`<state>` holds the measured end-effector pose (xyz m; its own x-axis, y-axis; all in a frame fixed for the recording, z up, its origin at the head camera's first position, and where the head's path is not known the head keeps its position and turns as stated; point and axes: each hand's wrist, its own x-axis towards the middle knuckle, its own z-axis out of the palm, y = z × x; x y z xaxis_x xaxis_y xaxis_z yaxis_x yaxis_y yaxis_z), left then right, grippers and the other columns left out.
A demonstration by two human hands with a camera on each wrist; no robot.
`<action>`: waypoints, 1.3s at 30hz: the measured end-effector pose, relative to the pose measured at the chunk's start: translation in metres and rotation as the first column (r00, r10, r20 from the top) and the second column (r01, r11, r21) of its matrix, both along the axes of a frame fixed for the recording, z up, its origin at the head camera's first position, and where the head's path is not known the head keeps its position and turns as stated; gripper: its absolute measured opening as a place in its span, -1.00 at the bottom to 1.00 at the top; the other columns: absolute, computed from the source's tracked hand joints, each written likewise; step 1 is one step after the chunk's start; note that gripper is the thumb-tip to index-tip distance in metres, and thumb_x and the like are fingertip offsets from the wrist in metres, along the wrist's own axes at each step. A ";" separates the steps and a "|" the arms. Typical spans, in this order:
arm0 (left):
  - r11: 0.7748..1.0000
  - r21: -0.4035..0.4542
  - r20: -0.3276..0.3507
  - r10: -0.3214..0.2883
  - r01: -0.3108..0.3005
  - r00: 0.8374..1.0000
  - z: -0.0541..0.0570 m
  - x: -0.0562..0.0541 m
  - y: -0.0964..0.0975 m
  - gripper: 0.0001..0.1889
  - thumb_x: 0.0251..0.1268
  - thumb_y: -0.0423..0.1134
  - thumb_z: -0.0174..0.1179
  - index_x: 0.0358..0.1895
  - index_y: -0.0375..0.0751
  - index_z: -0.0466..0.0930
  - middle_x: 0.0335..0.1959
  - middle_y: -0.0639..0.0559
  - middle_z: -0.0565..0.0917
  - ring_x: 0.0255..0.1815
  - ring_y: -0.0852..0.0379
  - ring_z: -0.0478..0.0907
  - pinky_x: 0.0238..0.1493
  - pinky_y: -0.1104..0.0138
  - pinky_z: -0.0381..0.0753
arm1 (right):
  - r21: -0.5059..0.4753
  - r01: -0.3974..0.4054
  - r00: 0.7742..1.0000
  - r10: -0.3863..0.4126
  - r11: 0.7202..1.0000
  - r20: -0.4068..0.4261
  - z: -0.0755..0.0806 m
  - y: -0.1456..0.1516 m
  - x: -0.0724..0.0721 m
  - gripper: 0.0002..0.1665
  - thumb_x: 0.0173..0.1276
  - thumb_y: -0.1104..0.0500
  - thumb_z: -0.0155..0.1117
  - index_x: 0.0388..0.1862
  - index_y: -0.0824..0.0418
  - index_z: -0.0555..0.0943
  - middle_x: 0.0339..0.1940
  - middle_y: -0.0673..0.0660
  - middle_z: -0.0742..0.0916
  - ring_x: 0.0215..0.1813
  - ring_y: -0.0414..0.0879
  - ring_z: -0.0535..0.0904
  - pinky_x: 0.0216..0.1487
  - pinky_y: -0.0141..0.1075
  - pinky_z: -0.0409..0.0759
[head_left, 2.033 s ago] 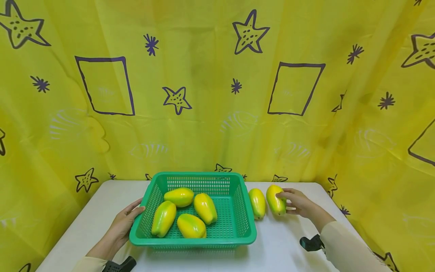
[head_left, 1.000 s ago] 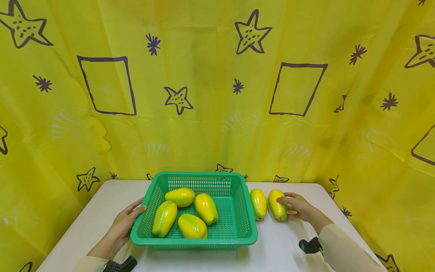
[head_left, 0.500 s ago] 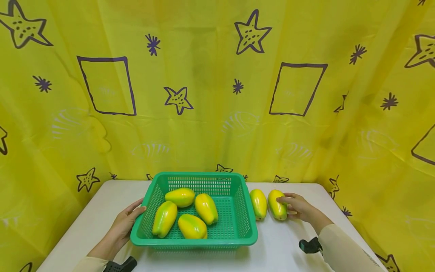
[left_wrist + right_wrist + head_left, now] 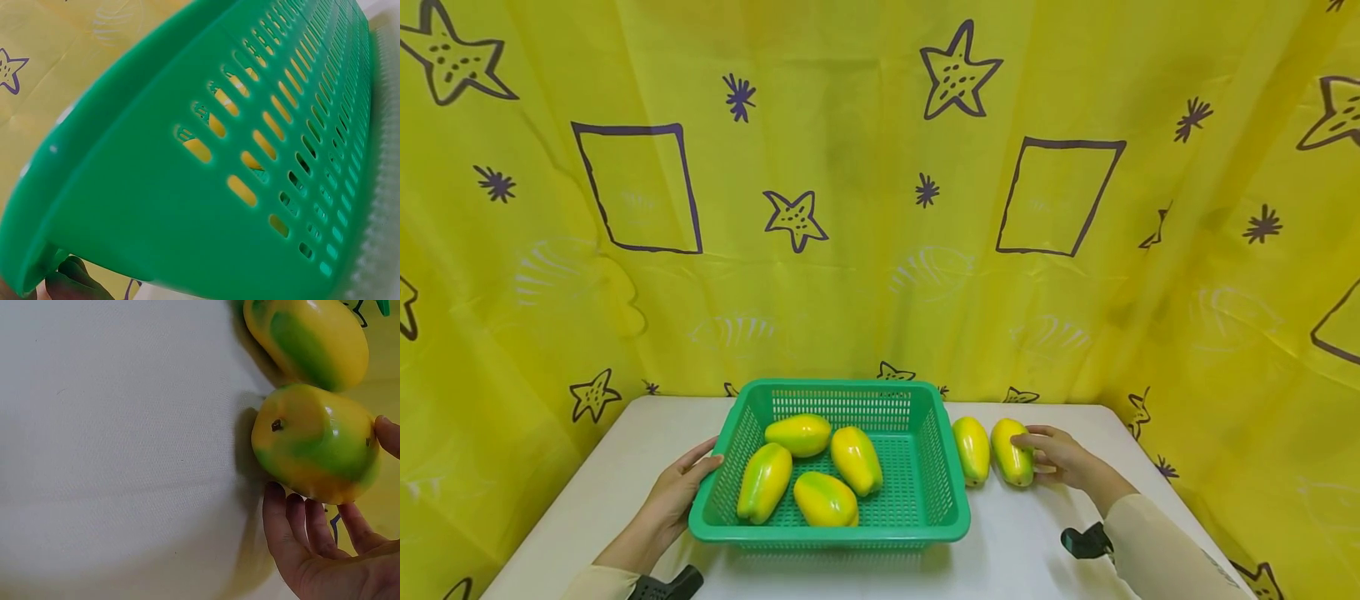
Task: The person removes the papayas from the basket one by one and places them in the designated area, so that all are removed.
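Four fruits (image 4: 856,461) are in the basket (image 4: 831,534), two out. Left grip (image 4: 674,492) pinches its rim; right grip (image 4: 1062,457) pinches the rightmost fruit (image 4: 1009,457).

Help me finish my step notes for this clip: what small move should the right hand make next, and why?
Probably, the right hand should ease off the fruit it holds. That fruit lies on the table beside a second fruit, so it likely needs no more support, while the left hand grips the basket.
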<state>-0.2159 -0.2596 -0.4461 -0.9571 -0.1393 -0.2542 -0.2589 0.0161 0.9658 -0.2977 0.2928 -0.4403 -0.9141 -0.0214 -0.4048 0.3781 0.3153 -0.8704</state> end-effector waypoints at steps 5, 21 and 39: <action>1.000 -0.013 -0.003 -0.005 0.005 1.000 0.001 0.000 0.001 -0.29 0.43 -0.09 0.16 0.53 -0.24 0.11 -0.02 0.01 0.62 -0.23 0.21 0.64 -0.19 0.28 0.70 | -0.023 -0.015 1.000 0.014 1.000 -0.013 0.004 0.002 0.001 -0.05 0.42 -0.01 0.24 0.50 0.43 0.00 0.44 0.50 0.19 0.40 0.43 0.20 0.20 0.07 0.56; 1.000 0.005 -0.008 -0.010 0.010 1.000 0.003 0.000 0.000 -0.28 0.43 -0.11 0.16 0.53 -0.26 0.10 -0.11 0.06 0.63 -0.26 0.21 0.65 -0.21 0.30 0.70 | 0.051 0.111 0.971 -0.097 0.993 -0.217 0.046 -0.011 -0.004 -0.11 0.46 -0.12 0.14 0.48 0.45 0.13 0.46 0.45 0.27 0.43 0.34 0.26 0.30 -0.01 0.48; 1.000 -0.014 0.001 -0.016 0.016 1.000 0.003 0.002 0.001 -0.29 0.45 -0.07 0.14 0.53 -0.25 0.10 0.06 -0.05 0.59 -0.22 0.22 0.63 -0.19 0.29 0.70 | 0.062 0.005 0.911 0.021 0.998 -0.412 0.087 -0.109 0.001 -0.40 0.43 0.06 0.24 0.31 0.38 0.39 0.27 0.39 0.52 0.22 0.23 0.50 0.21 -0.01 0.56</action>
